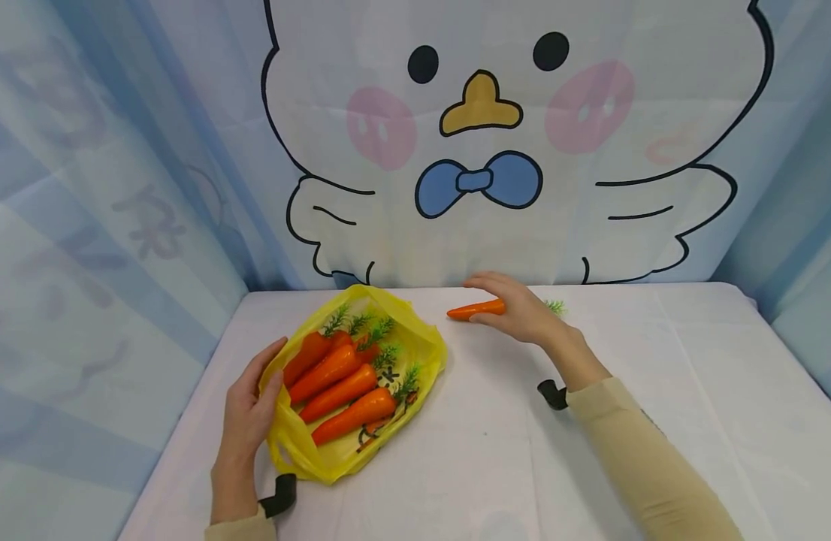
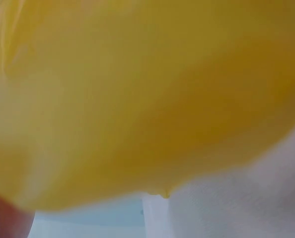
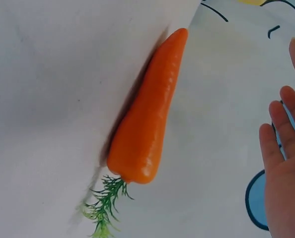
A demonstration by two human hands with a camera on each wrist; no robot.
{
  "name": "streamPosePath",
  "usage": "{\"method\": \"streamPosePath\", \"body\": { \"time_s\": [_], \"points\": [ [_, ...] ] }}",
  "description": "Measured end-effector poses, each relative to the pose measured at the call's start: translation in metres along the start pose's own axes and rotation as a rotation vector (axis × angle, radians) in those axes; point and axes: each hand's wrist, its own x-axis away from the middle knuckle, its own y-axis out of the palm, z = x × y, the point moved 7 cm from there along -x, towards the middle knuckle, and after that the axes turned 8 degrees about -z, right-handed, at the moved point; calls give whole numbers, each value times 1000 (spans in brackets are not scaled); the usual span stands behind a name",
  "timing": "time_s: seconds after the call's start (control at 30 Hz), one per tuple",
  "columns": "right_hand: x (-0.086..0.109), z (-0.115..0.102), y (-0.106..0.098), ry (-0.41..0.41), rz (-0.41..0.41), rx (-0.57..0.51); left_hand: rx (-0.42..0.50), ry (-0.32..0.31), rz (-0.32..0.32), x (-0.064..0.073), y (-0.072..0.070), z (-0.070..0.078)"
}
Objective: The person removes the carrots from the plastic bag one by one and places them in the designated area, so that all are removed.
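On the left of the table, a yellow plastic bag (image 1: 429,349) lies with its mouth spread, and its blurred side fills most of the left wrist view. Several orange carrots (image 1: 355,415) with green feathery tops rest inside. My left hand (image 1: 248,409) grips the bag's left rim, thumb at the inner edge and fingers outside. Toward the back of the table is a single carrot (image 3: 146,111), lying flat, its tip toward the bag. Over that carrot hovers my right hand (image 1: 520,309), fingers extended; the right wrist view shows a gap between palm and carrot.
A white cloth covers the table (image 1: 483,458). Directly behind its back edge hangs a curtain (image 1: 476,248) printed with a cartoon face and a blue bow tie. More pale blue curtain (image 1: 84,300) closes off the left side. Black wrist mounts (image 1: 553,394) sit on both wrists.
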Motion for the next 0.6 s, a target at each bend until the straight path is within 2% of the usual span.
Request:
{"method": "streamPosePath", "body": {
  "time_s": [0.13,0.4,0.6],
  "points": [
    [-2,-7,7,-39,6,-15,-5,2,-4,0,0,0],
    [-10,-35,25,-165,-9,-51,20,16,-4,1,0,1],
    [-15,-50,38,-211,-29,-61,20,13,-3,0,0,2]
  ]
}}
